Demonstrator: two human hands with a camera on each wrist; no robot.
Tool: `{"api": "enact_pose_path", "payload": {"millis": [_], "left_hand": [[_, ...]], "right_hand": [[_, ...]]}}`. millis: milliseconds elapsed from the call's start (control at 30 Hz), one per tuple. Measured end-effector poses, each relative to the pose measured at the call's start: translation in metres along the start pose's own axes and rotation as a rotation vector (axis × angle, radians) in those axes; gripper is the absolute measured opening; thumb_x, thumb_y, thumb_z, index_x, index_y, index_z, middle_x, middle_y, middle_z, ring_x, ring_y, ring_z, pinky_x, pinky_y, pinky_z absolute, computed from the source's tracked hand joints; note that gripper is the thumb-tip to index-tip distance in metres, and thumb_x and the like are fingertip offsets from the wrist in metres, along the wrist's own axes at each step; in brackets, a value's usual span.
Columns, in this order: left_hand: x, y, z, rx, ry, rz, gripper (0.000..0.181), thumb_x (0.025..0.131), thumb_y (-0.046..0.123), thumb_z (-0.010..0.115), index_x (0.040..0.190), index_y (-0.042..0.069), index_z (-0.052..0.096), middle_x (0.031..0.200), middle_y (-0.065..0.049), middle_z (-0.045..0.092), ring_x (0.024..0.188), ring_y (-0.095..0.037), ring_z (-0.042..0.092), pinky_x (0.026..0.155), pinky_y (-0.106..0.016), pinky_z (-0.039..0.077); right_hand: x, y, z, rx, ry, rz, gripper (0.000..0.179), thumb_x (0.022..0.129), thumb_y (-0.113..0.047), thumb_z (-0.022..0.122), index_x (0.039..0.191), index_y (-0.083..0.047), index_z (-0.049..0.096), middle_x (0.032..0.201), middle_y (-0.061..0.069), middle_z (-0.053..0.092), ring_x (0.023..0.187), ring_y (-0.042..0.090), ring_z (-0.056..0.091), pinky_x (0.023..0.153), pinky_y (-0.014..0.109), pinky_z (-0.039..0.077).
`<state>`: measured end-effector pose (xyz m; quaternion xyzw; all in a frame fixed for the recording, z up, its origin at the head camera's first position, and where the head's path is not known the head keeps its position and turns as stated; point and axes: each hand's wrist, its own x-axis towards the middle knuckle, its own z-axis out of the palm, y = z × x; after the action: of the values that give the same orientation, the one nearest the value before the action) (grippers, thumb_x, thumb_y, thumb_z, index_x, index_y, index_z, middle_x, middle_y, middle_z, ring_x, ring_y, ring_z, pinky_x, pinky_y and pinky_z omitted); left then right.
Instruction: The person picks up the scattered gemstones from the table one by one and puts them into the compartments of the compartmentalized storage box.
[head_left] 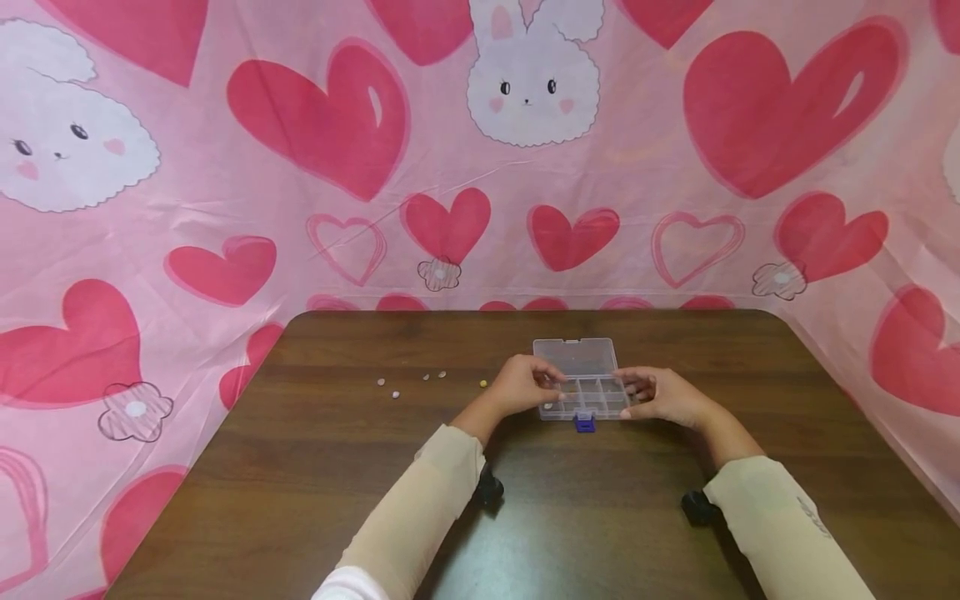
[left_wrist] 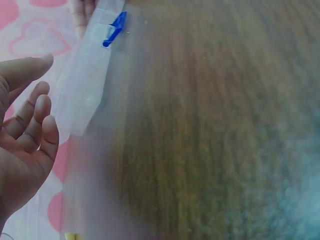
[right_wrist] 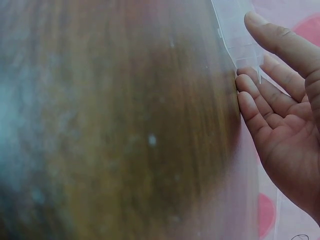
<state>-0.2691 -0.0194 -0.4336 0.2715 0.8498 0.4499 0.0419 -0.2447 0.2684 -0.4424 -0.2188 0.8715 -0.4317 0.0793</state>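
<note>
A clear plastic compartment box point(head_left: 589, 400) lies on the table, its lid point(head_left: 573, 357) raised at the back and a blue latch point(head_left: 585, 423) at the front. Over its left compartments reaches my left hand point(head_left: 522, 385), thumb and fingers apart; nothing shows between them in the left wrist view. At the right end, my right hand point(head_left: 670, 396) touches the box with its fingers, the thumb near the front right corner. In the right wrist view these fingers point(right_wrist: 254, 102) are only slightly bent. One small pale piece point(head_left: 548, 406) shows in the front left compartment.
Left of the box, several small pale pieces point(head_left: 396, 395) lie scattered on the brown wooden table point(head_left: 315, 467). A small yellow piece point(head_left: 483, 383) sits close to the left hand. Behind the table hangs a pink cloth point(head_left: 510, 175) with hearts and rabbits.
</note>
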Motion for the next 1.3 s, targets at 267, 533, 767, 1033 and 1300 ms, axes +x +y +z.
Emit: {"api": "enact_pose_path", "payload": {"millis": [267,533,767,1033,1300], "left_hand": [[-0.010,0.000,-0.002,0.018,0.022,0.032,0.022,0.076,0.012,0.084,0.096,0.005,0.077,0.089,-0.010,0.071,0.076,-0.017,0.061,0.065,-0.019,0.047],[-0.020,-0.005,-0.005,0.024,0.063,0.040,0.023,0.076,0.011,0.084,0.096,0.005,0.077,0.088,-0.011,0.069,0.075,-0.015,0.061,0.066,-0.021,0.048],[-0.028,-0.009,-0.012,0.012,0.116,0.060,0.025,0.073,0.011,0.086,0.094,0.004,0.077,0.086,-0.009,0.070,0.074,-0.013,0.061,0.068,-0.021,0.049],[-0.036,-0.014,-0.023,0.000,0.148,0.048,0.025,0.073,0.011,0.086,0.095,0.004,0.077,0.087,-0.008,0.070,0.075,-0.014,0.061,0.068,-0.024,0.050],[-0.041,-0.017,-0.031,-0.004,0.164,0.061,0.025,0.073,0.012,0.086,0.095,0.004,0.076,0.088,-0.009,0.070,0.075,-0.015,0.061,0.069,-0.025,0.051]], "right_hand": [[-0.001,0.005,0.000,0.006,-0.018,0.036,0.067,0.077,-0.017,0.084,0.131,0.007,0.054,0.121,0.022,0.061,0.103,0.029,0.058,0.085,0.030,0.050],[-0.001,0.005,0.000,0.013,-0.025,0.039,0.067,0.077,-0.017,0.084,0.132,0.006,0.053,0.120,0.022,0.061,0.104,0.031,0.058,0.086,0.033,0.050],[0.000,0.005,0.000,0.019,-0.025,0.036,0.067,0.077,-0.017,0.084,0.133,0.006,0.053,0.122,0.022,0.061,0.105,0.031,0.057,0.087,0.033,0.050],[0.000,0.006,0.001,0.015,-0.015,0.028,0.068,0.076,-0.017,0.085,0.132,0.007,0.054,0.120,0.022,0.061,0.103,0.030,0.058,0.084,0.029,0.050],[0.000,0.004,0.002,0.016,-0.005,0.014,0.066,0.076,-0.015,0.084,0.131,0.008,0.054,0.119,0.022,0.062,0.101,0.026,0.058,0.084,0.030,0.050]]}}
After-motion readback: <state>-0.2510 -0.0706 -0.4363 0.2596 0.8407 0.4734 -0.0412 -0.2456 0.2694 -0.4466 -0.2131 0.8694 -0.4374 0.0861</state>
